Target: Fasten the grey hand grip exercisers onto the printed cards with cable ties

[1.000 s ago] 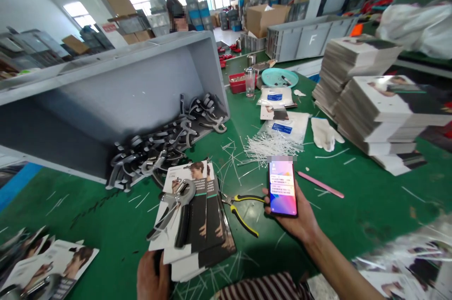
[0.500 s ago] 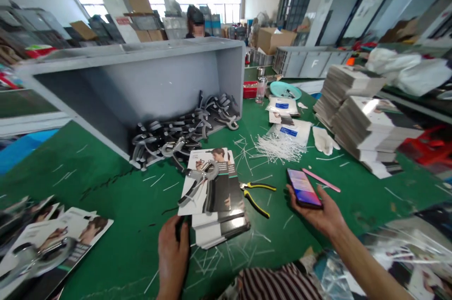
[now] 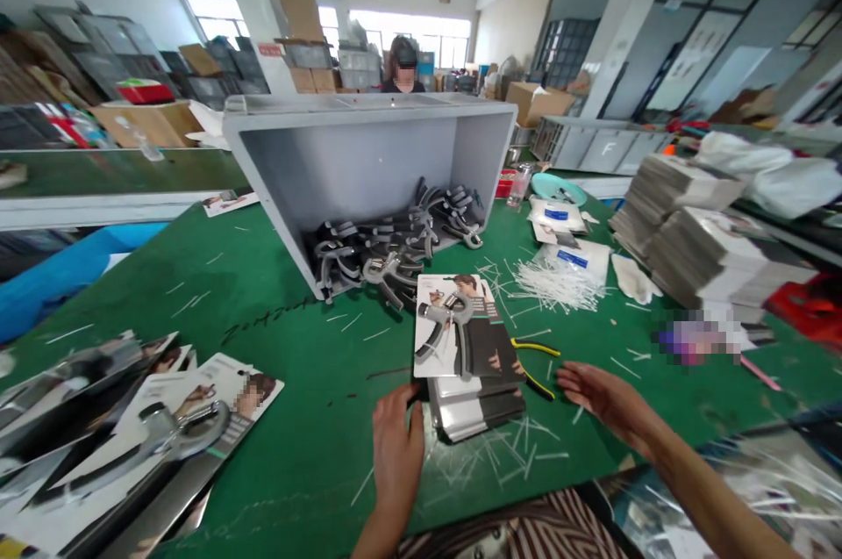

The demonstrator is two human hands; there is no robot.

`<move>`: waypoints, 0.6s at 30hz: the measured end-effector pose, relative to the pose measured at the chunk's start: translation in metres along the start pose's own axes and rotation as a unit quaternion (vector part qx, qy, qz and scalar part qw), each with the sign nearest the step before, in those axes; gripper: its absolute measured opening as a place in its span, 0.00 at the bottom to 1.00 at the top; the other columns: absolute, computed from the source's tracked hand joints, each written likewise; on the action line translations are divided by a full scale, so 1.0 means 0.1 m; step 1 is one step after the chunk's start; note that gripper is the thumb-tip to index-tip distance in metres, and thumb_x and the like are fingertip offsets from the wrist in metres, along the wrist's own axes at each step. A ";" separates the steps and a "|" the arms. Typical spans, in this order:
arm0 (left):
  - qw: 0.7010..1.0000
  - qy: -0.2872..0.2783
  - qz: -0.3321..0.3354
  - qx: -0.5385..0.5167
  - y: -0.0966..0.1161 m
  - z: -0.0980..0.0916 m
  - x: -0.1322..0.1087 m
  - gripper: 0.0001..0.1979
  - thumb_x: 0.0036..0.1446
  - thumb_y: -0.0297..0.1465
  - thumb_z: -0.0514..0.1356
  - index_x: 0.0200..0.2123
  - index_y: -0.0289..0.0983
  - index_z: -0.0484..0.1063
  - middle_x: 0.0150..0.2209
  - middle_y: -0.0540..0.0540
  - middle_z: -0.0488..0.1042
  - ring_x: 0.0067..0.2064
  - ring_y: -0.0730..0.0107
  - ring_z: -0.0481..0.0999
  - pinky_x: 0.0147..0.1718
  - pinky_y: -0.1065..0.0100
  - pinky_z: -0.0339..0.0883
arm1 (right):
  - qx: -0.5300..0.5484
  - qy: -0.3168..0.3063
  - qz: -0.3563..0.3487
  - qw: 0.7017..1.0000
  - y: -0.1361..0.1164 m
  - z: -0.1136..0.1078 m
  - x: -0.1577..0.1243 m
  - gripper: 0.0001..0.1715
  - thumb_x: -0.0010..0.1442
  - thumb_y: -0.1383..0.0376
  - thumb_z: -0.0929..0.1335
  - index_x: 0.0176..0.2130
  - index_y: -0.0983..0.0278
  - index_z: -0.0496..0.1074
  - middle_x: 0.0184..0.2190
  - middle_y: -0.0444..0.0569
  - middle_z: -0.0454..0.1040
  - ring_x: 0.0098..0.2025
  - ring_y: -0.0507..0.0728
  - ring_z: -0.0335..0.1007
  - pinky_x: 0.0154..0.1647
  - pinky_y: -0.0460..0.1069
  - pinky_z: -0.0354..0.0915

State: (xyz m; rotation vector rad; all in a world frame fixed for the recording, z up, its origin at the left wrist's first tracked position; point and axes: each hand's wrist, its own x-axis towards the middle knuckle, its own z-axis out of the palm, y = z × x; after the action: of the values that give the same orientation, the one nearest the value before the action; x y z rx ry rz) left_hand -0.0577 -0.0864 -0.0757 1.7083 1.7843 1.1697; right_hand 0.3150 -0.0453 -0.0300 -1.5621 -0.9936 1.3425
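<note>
My left hand (image 3: 396, 454) lies flat on the green table, fingers together, touching the near left corner of a stack of printed cards (image 3: 471, 392). A grey hand gripper (image 3: 447, 329) lies on the top card. My right hand (image 3: 602, 401) hovers open and empty just right of the yellow-handled pliers (image 3: 536, 361). The phone (image 3: 701, 338) lies on the table further right, out of my hand.
A grey crate (image 3: 368, 164) tipped on its side spills several hand grippers (image 3: 395, 247). White cable ties (image 3: 556, 283), a glove (image 3: 635, 278) and tall card stacks (image 3: 697, 243) are at right. Finished carded grippers (image 3: 164, 436) lie at near left. A person stands behind the crate.
My right hand put the phone down on the table at right and moved back left, now open beside the pliers. The view swung left. My left hand stayed by the cards.
</note>
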 end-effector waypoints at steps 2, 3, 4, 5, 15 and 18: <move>1.000 0.003 -0.006 -0.011 0.01 0.00 -0.01 0.13 0.63 0.29 0.53 0.47 0.39 0.73 0.48 0.41 0.76 0.51 0.54 0.71 0.54 0.50 0.62 | -0.148 0.033 -0.082 0.985 -0.02 0.22 0.00 0.20 0.57 0.53 0.71 0.44 0.64 0.75 0.41 0.56 0.78 0.41 0.62 0.75 0.42 0.58 0.73; 1.000 0.007 -0.010 -0.019 0.01 -0.01 -0.01 0.13 0.63 0.29 0.53 0.47 0.39 0.73 0.48 0.41 0.76 0.51 0.54 0.71 0.53 0.50 0.62 | -0.196 0.046 -0.112 0.973 -0.05 0.28 0.03 0.22 0.56 0.51 0.70 0.43 0.63 0.75 0.41 0.55 0.77 0.41 0.63 0.73 0.42 0.59 0.72; 0.999 0.011 -0.014 -0.029 0.02 -0.01 -0.02 0.12 0.63 0.29 0.53 0.46 0.39 0.74 0.47 0.41 0.76 0.51 0.54 0.71 0.53 0.50 0.62 | -0.225 0.050 -0.132 0.964 -0.08 0.32 0.07 0.22 0.55 0.50 0.70 0.42 0.62 0.76 0.42 0.55 0.76 0.42 0.64 0.72 0.44 0.60 0.70; 0.999 0.015 -0.020 -0.042 0.02 -0.02 -0.02 0.12 0.62 0.29 0.53 0.46 0.39 0.74 0.47 0.41 0.76 0.50 0.54 0.72 0.53 0.50 0.62 | -0.237 0.046 -0.146 0.959 -0.12 0.34 0.12 0.23 0.53 0.50 0.71 0.42 0.62 0.76 0.43 0.56 0.75 0.45 0.65 0.71 0.47 0.61 0.68; 0.938 0.043 -0.168 -0.301 0.36 -0.39 0.59 0.20 0.62 0.44 0.55 0.48 0.35 0.72 0.46 0.40 0.77 0.38 0.66 0.76 0.40 0.64 0.71 | -0.542 -0.127 -0.224 0.800 -0.21 0.40 0.57 0.32 0.48 0.58 0.72 0.53 0.63 0.72 0.48 0.59 0.71 0.50 0.68 0.66 0.52 0.60 0.61; 0.942 -0.008 -0.158 -0.298 0.56 -0.43 0.91 0.22 0.60 0.46 0.57 0.46 0.34 0.74 0.38 0.43 0.77 0.31 0.71 0.73 0.30 0.70 0.69 | -0.484 -0.162 -0.168 0.843 -0.34 0.26 0.65 0.17 0.50 0.59 0.71 0.40 0.64 0.73 0.36 0.53 0.73 0.37 0.61 0.69 0.41 0.54 0.65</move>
State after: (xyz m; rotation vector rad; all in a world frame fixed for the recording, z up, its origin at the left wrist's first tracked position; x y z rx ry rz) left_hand -0.0724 -0.0177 0.0155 1.0377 1.4178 1.3578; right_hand 0.2955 0.0297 -0.0221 -1.7166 -2.2914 0.8703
